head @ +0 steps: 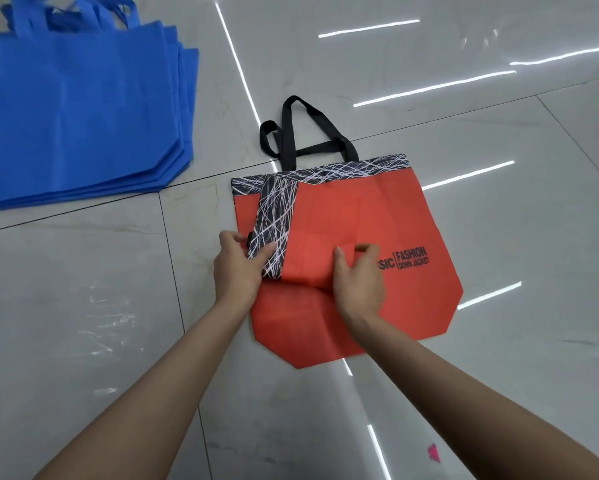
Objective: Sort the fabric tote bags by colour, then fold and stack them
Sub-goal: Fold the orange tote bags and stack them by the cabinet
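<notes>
An orange-red tote bag (388,216) with a black-and-white scribble band along its top and black handles (293,133) lies flat on the floor in the middle. Its left part is folded over towards the middle. My left hand (237,268) pinches the patterned corner of that flap. My right hand (358,277) grips the flap's orange edge beside the black printed lettering. A pile of several blue tote bags (79,112) lies flat at the upper left, handles pointing away from me.
The floor (83,289) is glossy pale marble tile with dark joints and bright light reflections. A small pink scrap (434,452) lies near the bottom right.
</notes>
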### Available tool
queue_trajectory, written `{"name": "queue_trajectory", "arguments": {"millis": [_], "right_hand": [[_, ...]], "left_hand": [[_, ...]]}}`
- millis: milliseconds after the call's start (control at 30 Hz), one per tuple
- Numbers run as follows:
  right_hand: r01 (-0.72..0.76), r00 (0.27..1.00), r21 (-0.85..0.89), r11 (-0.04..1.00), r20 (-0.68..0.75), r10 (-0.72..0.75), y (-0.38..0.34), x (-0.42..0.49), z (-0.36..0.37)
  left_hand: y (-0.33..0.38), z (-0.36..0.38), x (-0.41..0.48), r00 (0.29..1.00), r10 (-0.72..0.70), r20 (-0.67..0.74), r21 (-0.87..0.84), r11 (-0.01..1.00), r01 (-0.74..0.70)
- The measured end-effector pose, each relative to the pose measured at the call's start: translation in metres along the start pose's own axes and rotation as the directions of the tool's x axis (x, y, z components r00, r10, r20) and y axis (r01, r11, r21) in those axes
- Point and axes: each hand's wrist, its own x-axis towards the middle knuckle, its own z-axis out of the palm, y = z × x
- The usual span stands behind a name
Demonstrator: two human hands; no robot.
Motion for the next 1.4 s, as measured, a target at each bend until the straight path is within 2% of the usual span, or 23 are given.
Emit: {"name": "queue_trajectory", "arguments": {"millis": [67, 100, 133, 167, 200, 233, 300, 367, 467, 567, 633, 733, 767, 867, 900, 1033, 1100, 1167, 1233, 1300, 1367, 1400], "right_hand": [[0.061, 0.992, -0.139, 0.988, -0.102, -0.076, -0.003, -0.003, 0.001], [0.174, 0.965, -0.199, 0.964, -0.158, -0.207, -0.003, -0.002, 0.001], [0.338, 0.904, -0.252, 0.907, -0.180, -0.387, -0.004, 0.000, 0.000], [0.504, 0.811, -0.301, 0.810, -0.158, -0.564, -0.004, 0.001, 0.002], [0.632, 0.716, -0.333, 0.700, -0.097, -0.691, -0.005, 0.002, 0.006], [0.701, 0.660, -0.346, 0.624, -0.017, -0.751, -0.005, 0.002, 0.012], [0.725, 0.663, -0.357, 0.589, 0.126, -0.738, -0.003, -0.002, 0.026], [0.711, 0.689, -0.387, 0.586, 0.219, -0.691, 0.002, -0.004, 0.037], [0.709, 0.692, -0.418, 0.568, 0.252, -0.677, 0.007, 0.002, 0.042], [0.707, 0.694, -0.414, 0.573, 0.247, -0.677, 0.007, 0.002, 0.043], [0.709, 0.692, -0.407, 0.575, 0.250, -0.677, 0.005, 0.001, 0.044], [0.746, 0.650, -0.407, 0.527, 0.274, -0.709, 0.009, 0.012, 0.034], [0.737, 0.660, -0.415, 0.534, 0.273, -0.700, 0.013, 0.018, 0.029], [0.627, 0.775, -0.406, 0.665, 0.237, -0.586, 0.025, 0.037, 0.015], [0.611, 0.787, -0.409, 0.677, 0.229, -0.572, 0.028, 0.039, 0.013], [0.645, 0.738, -0.473, 0.600, 0.182, -0.649, 0.023, 0.045, 0.014], [0.609, 0.752, -0.492, 0.622, 0.107, -0.651, 0.009, 0.051, 0.016], [0.541, 0.798, -0.493, 0.682, 0.043, -0.602, -0.007, 0.053, 0.018], [0.497, 0.831, -0.509, 0.703, 0.048, -0.554, -0.015, 0.053, 0.018], [0.485, 0.855, -0.498, 0.719, 0.096, -0.509, -0.014, 0.053, 0.015], [0.482, 0.873, -0.392, 0.784, 0.137, -0.468, -0.011, 0.052, 0.012], [0.481, 0.877, -0.285, 0.829, 0.149, -0.457, -0.011, 0.049, 0.009]], "left_hand": [[-0.002, -0.001, 0.002, 0.996, 0.085, 0.023, 0.086, 0.993, -0.087], [-0.003, -0.003, 0.003, 0.992, 0.124, 0.033, 0.117, 0.985, -0.127], [-0.004, -0.006, 0.003, 0.985, 0.165, 0.043, 0.144, 0.975, -0.169], [-0.005, -0.010, 0.002, 0.979, 0.197, 0.059, 0.175, 0.963, -0.204], [-0.007, -0.014, 0.000, 0.974, 0.212, 0.079, 0.216, 0.950, -0.225], [-0.008, -0.018, -0.002, 0.972, 0.213, 0.099, 0.278, 0.932, -0.232], [-0.014, -0.022, -0.011, 0.971, 0.217, 0.101, 0.476, 0.846, -0.239], [-0.024, -0.019, -0.019, 0.932, 0.356, 0.070, 0.609, 0.724, -0.323], [-0.029, -0.006, -0.018, 0.810, 0.580, 0.087, 0.653, 0.581, -0.486], [-0.031, 0.008, -0.009, 0.760, 0.619, 0.198, 0.625, 0.518, -0.584], [-0.036, 0.016, -0.006, 0.788, 0.562, 0.252, 0.584, 0.561, -0.587], [-0.043, 0.021, -0.005, 0.809, 0.532, 0.249, 0.579, 0.588, -0.565], [-0.043, 0.022, -0.005, 0.806, 0.536, 0.250, 0.578, 0.586, -0.568], [-0.043, 0.022, -0.004, 0.807, 0.538, 0.243, 0.575, 0.590, -0.567], [-0.044, 0.022, -0.004, 0.811, 0.533, 0.242, 0.573, 0.596, -0.563], [-0.043, 0.021, -0.004, 0.814, 0.523, 0.251, 0.578, 0.594, -0.560], [-0.042, 0.019, -0.004, 0.810, 0.533, 0.243, 0.621, 0.556, -0.552], [-0.041, 0.015, -0.007, 0.857, 0.491, 0.158, 0.677, 0.577, -0.456], [-0.041, 0.012, -0.012, 0.928, 0.372, 0.027, 0.670, 0.682, -0.293], [-0.039, 0.012, -0.019, 0.968, 0.240, -0.074, 0.606, 0.782, -0.148], [-0.034, 0.011, -0.025, 0.980, 0.142, -0.138, 0.537, 0.842, -0.046], [-0.032, 0.010, -0.028, 0.983, 0.101, -0.152, 0.509, 0.861, -0.010]]}}
